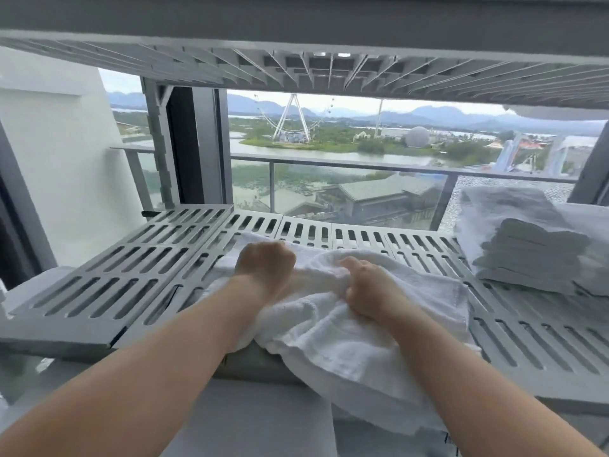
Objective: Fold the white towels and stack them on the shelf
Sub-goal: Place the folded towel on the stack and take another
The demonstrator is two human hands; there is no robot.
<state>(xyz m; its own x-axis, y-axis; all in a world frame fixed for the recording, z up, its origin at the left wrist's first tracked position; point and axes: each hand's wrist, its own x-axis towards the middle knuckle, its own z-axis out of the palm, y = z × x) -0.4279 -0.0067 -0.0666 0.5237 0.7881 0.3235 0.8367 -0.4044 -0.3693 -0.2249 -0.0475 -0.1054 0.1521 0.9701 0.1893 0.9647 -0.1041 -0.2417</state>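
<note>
Daylight comes through a window (329, 140) at 12 o'clock, a glass railing (329, 165) crossing it, a white wall (59, 153) at 9 o'clock.

A white towel (342, 338) lay rumpled across the front of the grey slotted shelf (125, 275), its near part spilling over the front edge and hanging down. Its bunched upper folds were gripped by the left hand (265, 263) and the right hand (365, 291). At the shelf's right end sat a stack of folded towels (527, 255), neatly layered, near the loose one's right edge.
</note>
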